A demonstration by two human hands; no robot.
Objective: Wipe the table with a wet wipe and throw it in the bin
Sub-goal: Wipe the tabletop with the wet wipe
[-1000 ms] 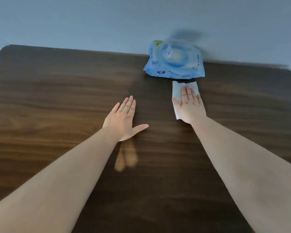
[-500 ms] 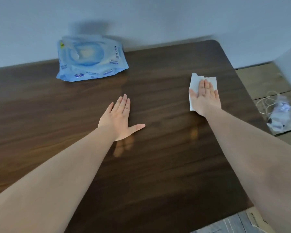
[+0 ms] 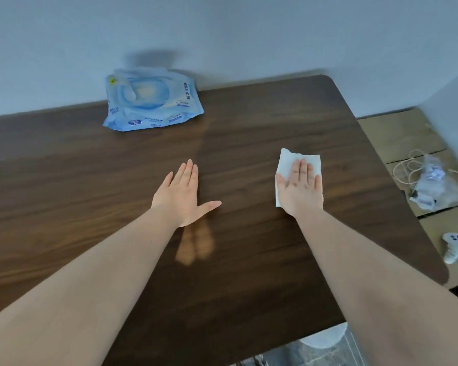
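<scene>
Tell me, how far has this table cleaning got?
A wipe is already out of the pack. In hand: the right hand presses it flat on the table, on the right side; the left hand lies flat and empty. No wet trail shows how much is wiped. Left: the binning; no bin is in view.

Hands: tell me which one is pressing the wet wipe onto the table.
The right hand: it lies flat on the white wet wipe, near the table's right edge. The left hand rests on bare wood.
</scene>
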